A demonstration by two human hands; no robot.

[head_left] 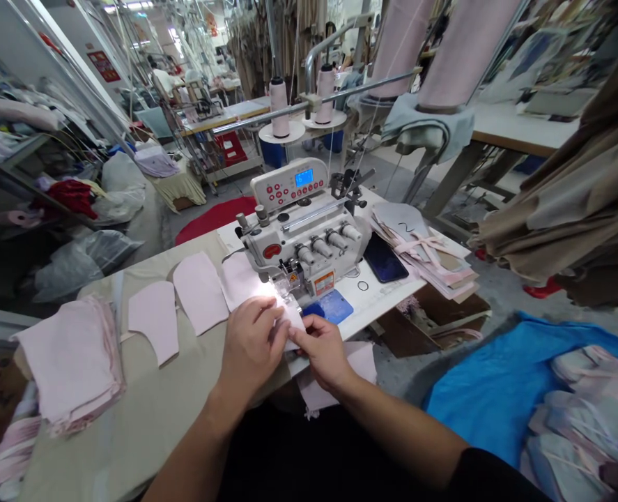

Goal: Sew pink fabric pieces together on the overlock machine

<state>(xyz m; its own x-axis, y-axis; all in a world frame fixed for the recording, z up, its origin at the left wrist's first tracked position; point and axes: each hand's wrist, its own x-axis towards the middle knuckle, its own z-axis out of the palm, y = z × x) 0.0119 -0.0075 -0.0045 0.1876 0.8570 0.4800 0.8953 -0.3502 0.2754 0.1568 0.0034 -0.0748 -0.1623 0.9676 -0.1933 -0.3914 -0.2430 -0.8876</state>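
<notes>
A white overlock sewing machine (309, 230) with a lit blue display stands at the centre of the table. Pale pink fabric (240, 280) lies under its lamp and runs beneath the presser area. My left hand (251, 338) rests on this fabric, its fingers bent and close together near the needle. Just to the right, my right hand (322, 348) pinches the fabric's near edge between thumb and forefinger. The two hands almost touch. Another pink piece (364, 373) hangs below the table edge under my right hand.
Two cut pink pieces (200, 293) (155, 317) and a fabric stack (76, 355) lie left on the table (146, 432). A dark phone (384, 258) and tied bundles (428, 254) sit right of the machine. Blue cloth (481, 383) lies lower right; thread cones (279, 108) stand behind.
</notes>
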